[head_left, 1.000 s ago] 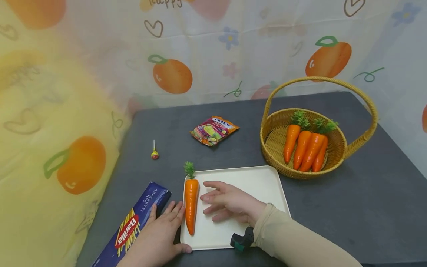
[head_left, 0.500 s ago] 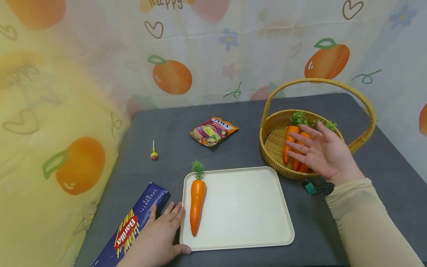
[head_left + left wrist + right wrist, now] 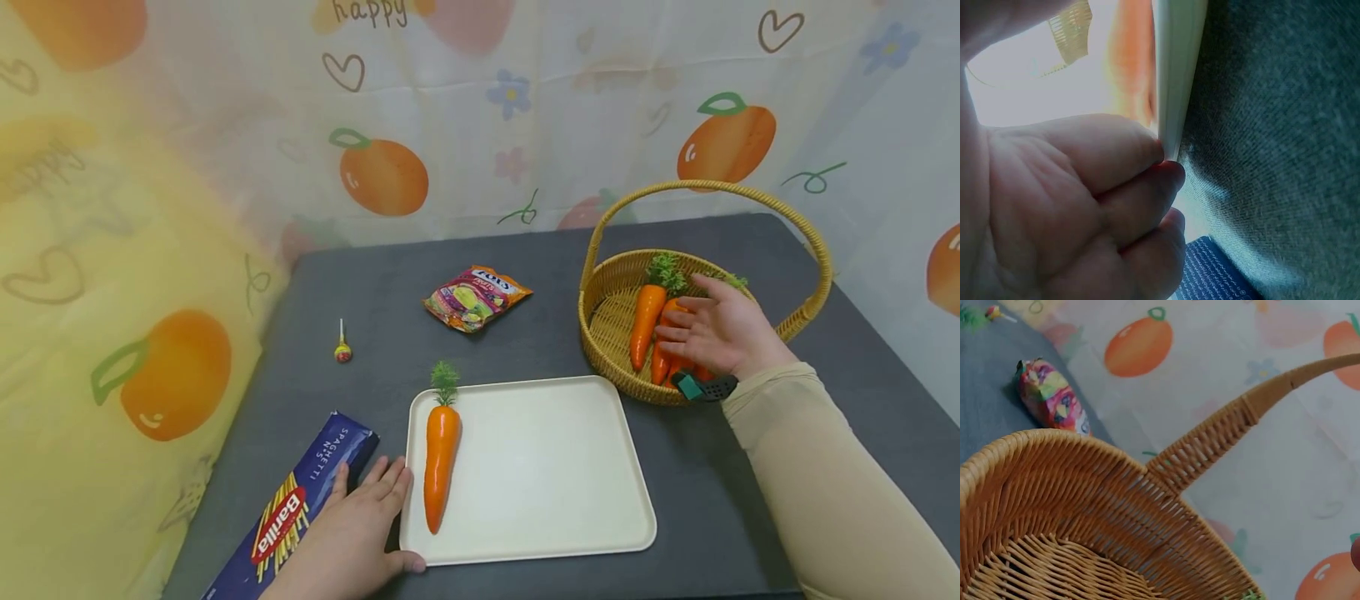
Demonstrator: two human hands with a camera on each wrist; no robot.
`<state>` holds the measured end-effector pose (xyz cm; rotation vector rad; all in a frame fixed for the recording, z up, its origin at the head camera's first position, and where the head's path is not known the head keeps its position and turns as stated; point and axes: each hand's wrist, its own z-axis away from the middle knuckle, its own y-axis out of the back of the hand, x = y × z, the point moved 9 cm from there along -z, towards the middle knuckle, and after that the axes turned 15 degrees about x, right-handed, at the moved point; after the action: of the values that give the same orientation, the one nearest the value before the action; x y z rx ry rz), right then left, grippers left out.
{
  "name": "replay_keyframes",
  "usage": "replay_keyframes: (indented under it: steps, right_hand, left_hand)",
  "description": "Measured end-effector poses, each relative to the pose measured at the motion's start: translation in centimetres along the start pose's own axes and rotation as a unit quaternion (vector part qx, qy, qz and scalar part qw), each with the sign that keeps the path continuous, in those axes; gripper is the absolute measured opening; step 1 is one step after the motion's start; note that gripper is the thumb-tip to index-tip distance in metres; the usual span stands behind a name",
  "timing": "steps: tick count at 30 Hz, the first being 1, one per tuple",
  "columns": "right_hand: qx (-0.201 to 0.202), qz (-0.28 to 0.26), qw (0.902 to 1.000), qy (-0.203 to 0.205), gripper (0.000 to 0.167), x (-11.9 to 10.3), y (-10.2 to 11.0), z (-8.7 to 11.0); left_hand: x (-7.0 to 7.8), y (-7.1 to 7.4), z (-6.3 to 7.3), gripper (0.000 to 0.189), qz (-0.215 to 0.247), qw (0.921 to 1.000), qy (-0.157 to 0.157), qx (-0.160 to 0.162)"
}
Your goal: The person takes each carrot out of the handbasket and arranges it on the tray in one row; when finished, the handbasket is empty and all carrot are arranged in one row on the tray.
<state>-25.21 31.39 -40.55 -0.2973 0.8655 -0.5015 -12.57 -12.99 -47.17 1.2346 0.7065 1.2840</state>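
In the head view my left hand [image 3: 348, 533] rests at the left edge of a cream tray [image 3: 547, 475], fingertips and thumb touching its rim. The left wrist view has the fingers [image 3: 1129, 194] pressed against the tray's side [image 3: 1175, 75]. One orange carrot [image 3: 442, 467] with a green tuft lies lengthwise on the tray's left part. My right hand [image 3: 716, 329] is over the wicker basket [image 3: 615, 329], fingers loosely extended, above several carrots [image 3: 647, 321] and partly hiding them. It grips nothing that I can see. Contact with a carrot cannot be told.
A blue spaghetti box [image 3: 300, 500] lies beside and partly under my left forearm. Farther back are a lollipop [image 3: 342, 350] and a candy bag [image 3: 477, 297]. The basket's tall handle [image 3: 712, 185] arches over it. A fruit-print cloth [image 3: 450, 100] hangs behind the dark table.
My right hand has moved from over the tray to the basket on the right. The carrot on the tray sits slightly farther right from the rim. The left hand stays in place.
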Motion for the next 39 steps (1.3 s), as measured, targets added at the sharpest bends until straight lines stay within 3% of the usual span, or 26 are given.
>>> replay_keyframes:
  steps: [10,23,29,36,39]
  right_hand:
    - [0.034,0.052,0.9976,-0.032,0.09,0.6,-1.9,-2.8]
    - [0.116,0.015,0.9913,-0.06,0.079,0.5,-2.7,-6.6]
    - [0.111,0.042,0.9917,-0.05,0.064,0.5,-2.0,-8.4]
    - [0.086,0.119,0.9879,-0.049,0.031,1.1,-2.5,-10.2]
    - [0.067,0.116,0.9894,-0.055,0.025,1.3,-2.7,-10.5]
  left_hand:
    - [-0.1,-0.1,0.0,0.115,0.005,1.0,0.001,0.001]
    - [0.0,-0.1,0.1,0.114,0.015,0.9997,-0.011,0.015]
    - [0.3,-0.1,0.0,0.114,0.013,0.9997,-0.016,0.014]
    - [0.0,-0.2,-0.1,0.114,0.008,1.0,-0.002,0.003]
    - [-0.1,-0.4,-0.2,0.114,0.006,1.0,0.004,-0.004]
